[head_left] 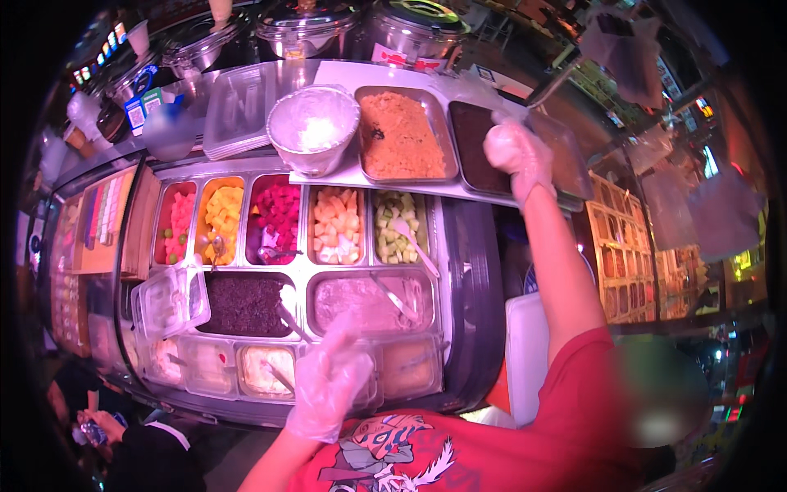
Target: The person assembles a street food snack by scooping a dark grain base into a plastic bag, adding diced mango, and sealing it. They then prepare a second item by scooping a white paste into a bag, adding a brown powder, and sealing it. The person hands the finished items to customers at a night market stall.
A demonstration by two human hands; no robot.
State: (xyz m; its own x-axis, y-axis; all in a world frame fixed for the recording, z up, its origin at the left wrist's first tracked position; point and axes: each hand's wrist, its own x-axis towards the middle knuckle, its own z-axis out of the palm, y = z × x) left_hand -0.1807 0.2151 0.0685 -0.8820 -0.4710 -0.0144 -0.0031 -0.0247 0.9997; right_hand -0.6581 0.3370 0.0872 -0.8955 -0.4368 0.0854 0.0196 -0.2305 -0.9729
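My right hand (516, 156), in a clear glove, reaches to the far right end of a white tray (352, 176). Its fingers are closed on the edge of a clear lid (566, 152) beside a pan of dark filling (471, 135). An orange crumbly filling fills the pan (402, 135) next to it. My left hand (328, 385), also gloved, hovers with fingers apart over the front row of small tubs (266, 369), just below a pale purple pan (369, 299) that has a spoon in it. It holds nothing.
Pans of cut fruit (279, 217) sit in a row in the counter, with a dark grainy pan (242, 303) below. A film-covered bowl (311, 127), stacked clear lids (238, 107), an empty clear box (168, 299) and steel pots (410, 29) stand around. A person (123, 443) waits at lower left.
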